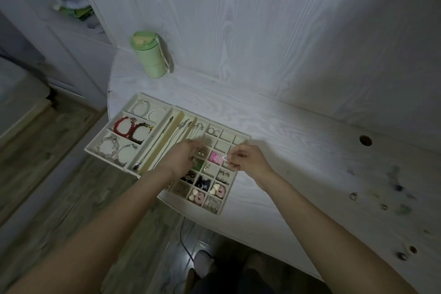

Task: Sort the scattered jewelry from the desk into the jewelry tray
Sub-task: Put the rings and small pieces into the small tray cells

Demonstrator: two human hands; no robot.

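Note:
A cream jewelry tray (152, 162) with many compartments lies on the white desk, holding bracelets (132, 129), chains and small pieces. My left hand (181, 160) hovers over the tray's middle cells, fingers curled and blurred; what it holds is unclear. My right hand (245, 159) is at the tray's right edge and pinches a small clear piece (224, 157) just above a cell with a pink item (216, 157). Several rings (384, 206) and small stones lie scattered on the desk at the far right.
A green bottle (149, 55) with a strap stands at the desk's back left corner. A round cable hole (365, 140) is in the desk top to the right. The tray sits near the desk's left and front edges; wooden floor lies below.

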